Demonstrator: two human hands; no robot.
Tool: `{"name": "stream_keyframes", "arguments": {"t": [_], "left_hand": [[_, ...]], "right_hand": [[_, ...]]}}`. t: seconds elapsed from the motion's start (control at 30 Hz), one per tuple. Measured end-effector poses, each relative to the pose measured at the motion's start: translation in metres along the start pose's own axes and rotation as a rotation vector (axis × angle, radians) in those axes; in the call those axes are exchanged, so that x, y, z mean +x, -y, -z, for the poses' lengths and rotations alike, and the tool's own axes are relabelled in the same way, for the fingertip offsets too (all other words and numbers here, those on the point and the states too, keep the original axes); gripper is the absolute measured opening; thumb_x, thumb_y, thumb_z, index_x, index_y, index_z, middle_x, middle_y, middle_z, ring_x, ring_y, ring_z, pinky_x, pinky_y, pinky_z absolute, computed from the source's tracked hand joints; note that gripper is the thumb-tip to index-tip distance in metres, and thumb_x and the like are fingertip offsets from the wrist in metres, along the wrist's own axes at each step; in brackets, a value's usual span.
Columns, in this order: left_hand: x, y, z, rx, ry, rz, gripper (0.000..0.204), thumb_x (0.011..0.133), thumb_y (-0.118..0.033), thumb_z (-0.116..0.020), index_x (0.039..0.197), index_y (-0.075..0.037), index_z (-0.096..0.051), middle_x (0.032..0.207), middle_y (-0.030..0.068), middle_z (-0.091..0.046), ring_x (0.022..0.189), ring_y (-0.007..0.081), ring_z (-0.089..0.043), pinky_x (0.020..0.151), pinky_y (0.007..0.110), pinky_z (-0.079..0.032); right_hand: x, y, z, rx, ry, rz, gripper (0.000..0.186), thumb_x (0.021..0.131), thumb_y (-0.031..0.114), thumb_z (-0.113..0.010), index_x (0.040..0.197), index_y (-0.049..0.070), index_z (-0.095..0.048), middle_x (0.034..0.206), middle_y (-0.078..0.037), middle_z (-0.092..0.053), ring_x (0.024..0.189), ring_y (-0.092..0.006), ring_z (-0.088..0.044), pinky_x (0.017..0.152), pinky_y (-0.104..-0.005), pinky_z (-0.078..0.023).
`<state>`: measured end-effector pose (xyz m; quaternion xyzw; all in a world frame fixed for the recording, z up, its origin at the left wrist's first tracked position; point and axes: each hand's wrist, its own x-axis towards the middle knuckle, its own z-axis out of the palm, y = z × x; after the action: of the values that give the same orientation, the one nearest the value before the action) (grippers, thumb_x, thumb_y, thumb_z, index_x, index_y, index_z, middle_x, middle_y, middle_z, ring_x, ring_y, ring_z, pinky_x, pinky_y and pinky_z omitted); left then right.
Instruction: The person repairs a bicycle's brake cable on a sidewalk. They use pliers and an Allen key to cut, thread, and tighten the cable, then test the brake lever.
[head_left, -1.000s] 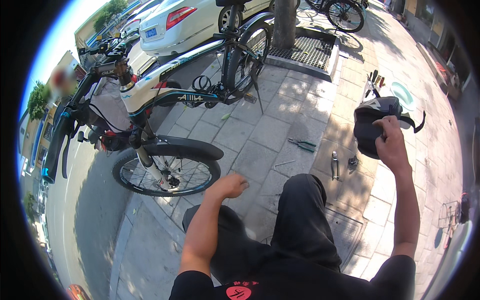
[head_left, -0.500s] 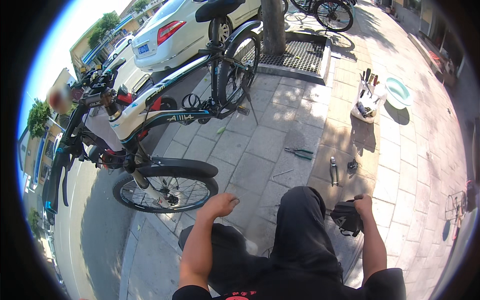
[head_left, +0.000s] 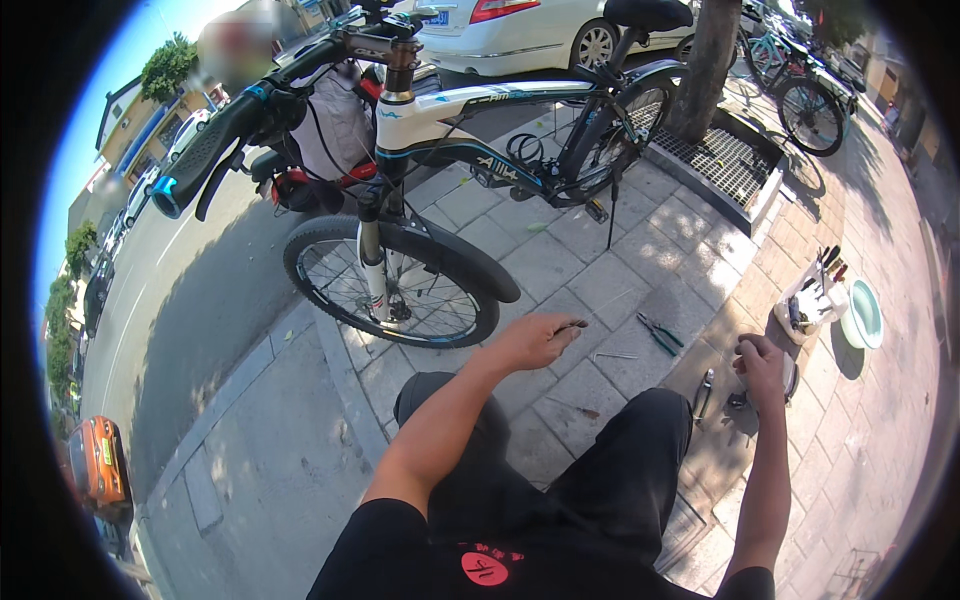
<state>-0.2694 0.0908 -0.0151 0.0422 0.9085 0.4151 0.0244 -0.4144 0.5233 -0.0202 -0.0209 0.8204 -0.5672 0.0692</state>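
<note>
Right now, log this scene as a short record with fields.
Left hand: fingers curled; dark patch at fingertips, unclear
Right hand: fingers curled; grip unclear
Bike: upright, kickstand down
Tools on paving: green-handled pliers, L-shaped key, black pliers
Far right: tool container beside pale green basin
Behind bike: white car

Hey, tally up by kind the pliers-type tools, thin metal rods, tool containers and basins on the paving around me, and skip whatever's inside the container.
Pliers-type tools: 2, the green-handled one and the dark one
Thin metal rod: 1
Whitish tool container: 1
Pale green basin: 1
Total: 5
</note>
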Motion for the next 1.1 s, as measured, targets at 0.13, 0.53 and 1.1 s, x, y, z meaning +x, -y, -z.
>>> {"name": "stream_keyframes", "arguments": {"t": [0.13, 0.53, 1.1], "left_hand": [[-0.006, -0.019, -0.001, -0.176, -0.102, -0.063, 0.033, 0.108, -0.027, -0.06, 0.135, -0.009, -0.068, 0.078, 0.0058, -0.065, 0.071, 0.0145, -0.062, 0.069, 0.033, -0.051], [-0.042, -0.015, 0.044, -0.199, -0.366, 0.026, 0.032, 0.106, -0.028, -0.06, 0.126, -0.007, -0.072, 0.087, 0.0129, -0.072, 0.081, 0.0287, -0.07, 0.074, 0.041, -0.054], [-0.061, 0.018, 0.071, -0.231, -0.317, -0.058, 0.034, 0.108, -0.033, -0.053, 0.122, -0.008, -0.071, 0.092, 0.0212, -0.074, 0.09, 0.0461, -0.069, 0.08, 0.054, -0.053]], "right_hand": [[-0.011, 0.075, -0.123, 0.111, 0.391, 0.075, 0.031, 0.105, 0.025, -0.066, 0.117, -0.003, -0.072, 0.092, -0.007, -0.072, 0.071, -0.0108, -0.066, 0.059, -0.0268, -0.052], [0.002, 0.213, -0.273, 0.191, 0.615, 0.129, 0.03, 0.108, 0.025, -0.06, 0.119, -0.001, -0.071, 0.092, -0.005, -0.071, 0.069, -0.0116, -0.065, 0.058, -0.0264, -0.052], [0.007, 0.325, -0.327, 0.238, 0.378, 0.232, 0.024, 0.105, 0.016, -0.064, 0.12, -0.002, -0.071, 0.079, -0.008, -0.07, 0.05, -0.012, -0.06, 0.043, -0.0273, -0.045]]}}
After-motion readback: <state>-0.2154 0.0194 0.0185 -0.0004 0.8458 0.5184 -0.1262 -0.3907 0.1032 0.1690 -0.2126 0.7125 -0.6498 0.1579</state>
